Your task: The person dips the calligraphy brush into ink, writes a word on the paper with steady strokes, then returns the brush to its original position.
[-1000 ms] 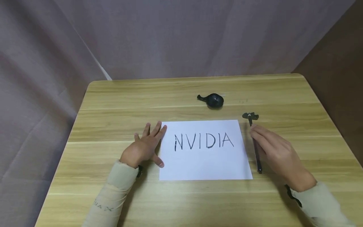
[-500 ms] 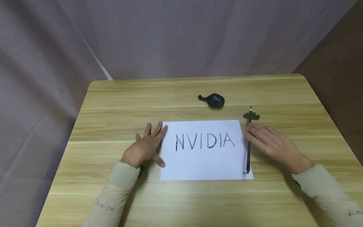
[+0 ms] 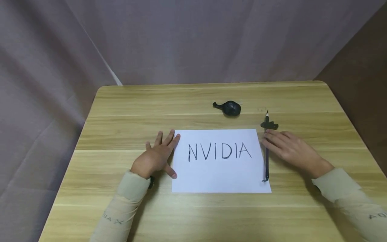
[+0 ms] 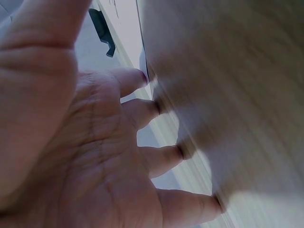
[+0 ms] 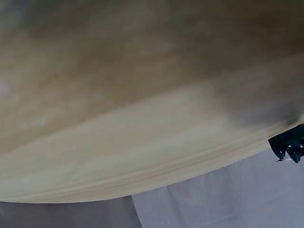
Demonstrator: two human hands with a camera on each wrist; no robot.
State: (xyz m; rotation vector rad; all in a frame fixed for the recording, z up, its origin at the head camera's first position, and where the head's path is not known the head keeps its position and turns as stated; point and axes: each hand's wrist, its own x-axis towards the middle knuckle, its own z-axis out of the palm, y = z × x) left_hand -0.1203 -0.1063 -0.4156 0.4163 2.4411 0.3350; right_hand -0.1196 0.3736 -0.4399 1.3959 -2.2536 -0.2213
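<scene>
In the head view my left hand (image 3: pixel 155 158) lies with fingers spread at the left edge of a white sheet of paper (image 3: pixel 217 178), index fingertip and thumb tip at its border. The sheet bears "NVIDIA" in black strokes. My right hand (image 3: pixel 291 151) pinches the shaft of a dark writing brush (image 3: pixel 267 164) between thumb and fingers. The brush's pale, dark-pointed tip lies past a small black brush rest (image 3: pixel 269 125); its looped end overlaps the sheet's right side. The left wrist view shows the left palm (image 4: pixel 99 156), fingertips on the table. The right wrist view shows no hand.
A black gourd-shaped piece (image 3: pixel 231 108) with a narrow neck sits behind the paper, near the back of the wooden table (image 3: pixel 127 114). Grey curtain (image 3: pixel 193 40) hangs behind and at the left. A brown surface (image 3: pixel 362 84) rises at the right.
My right hand has carried the brush left and forward, bringing its tip over and past the brush rest, then shifted slightly. My left hand has stayed at the paper.
</scene>
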